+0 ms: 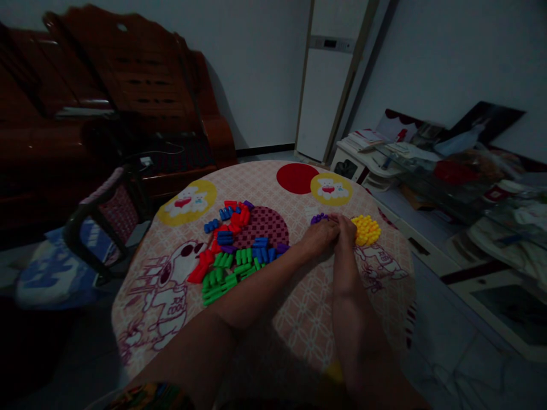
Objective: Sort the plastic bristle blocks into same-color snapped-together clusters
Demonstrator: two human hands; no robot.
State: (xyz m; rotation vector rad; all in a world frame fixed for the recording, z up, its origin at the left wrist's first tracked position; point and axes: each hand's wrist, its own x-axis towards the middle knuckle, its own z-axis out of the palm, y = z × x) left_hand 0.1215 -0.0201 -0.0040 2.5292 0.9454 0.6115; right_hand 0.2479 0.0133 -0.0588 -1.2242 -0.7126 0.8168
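My left hand (321,235) and my right hand (345,229) are pressed together over the round table (299,319), fingers curled closed. What they pinch is hidden between them. A clump of purple blocks (318,218) lies just beyond my left hand. A yellow block cluster (366,229) touches the right side of my right hand. Left of both hands is a spread of loose red blocks (233,223), blue blocks (260,249) and green blocks (222,274).
The table wears a pink cartoon-print cloth. A dark chair (102,228) stands at its left edge. A wooden sofa (106,108) fills the back left. A white cabinet (325,85) and a cluttered low glass table (448,176) lie to the right.
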